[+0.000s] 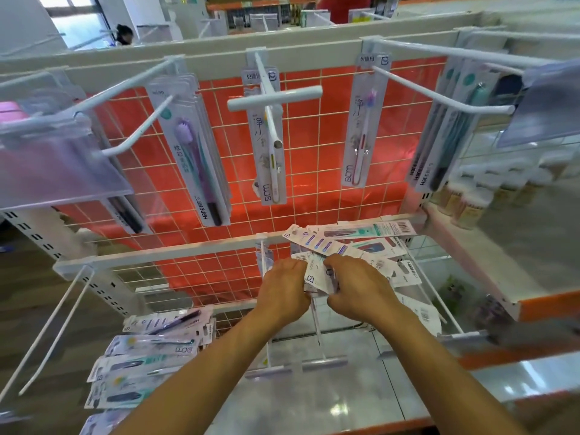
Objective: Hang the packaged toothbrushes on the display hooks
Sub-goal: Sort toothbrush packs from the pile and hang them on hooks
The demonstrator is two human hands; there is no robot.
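Both my hands meet at the lower middle hook [316, 324]. My left hand [282, 288] and my right hand [357, 287] together grip a white toothbrush pack [318, 274] by its top end, right at the hook's wire. Behind my right hand, several more packs [354, 243] lie fanned out to the right. On the upper row, packs hang from white hooks: a purple-brush stack [194, 152], one pack in the middle [271, 152], and one pink-brush pack [361, 127].
A loose pile of toothbrush packs [150, 356] lies at the lower left. Two bare long hooks [53, 324] stick out at the left. Orange backing sits behind the white wire grid [314, 146]. A clear price-tag holder [56, 158] hangs at upper left. Glossy shelf surface [345, 387] lies below.
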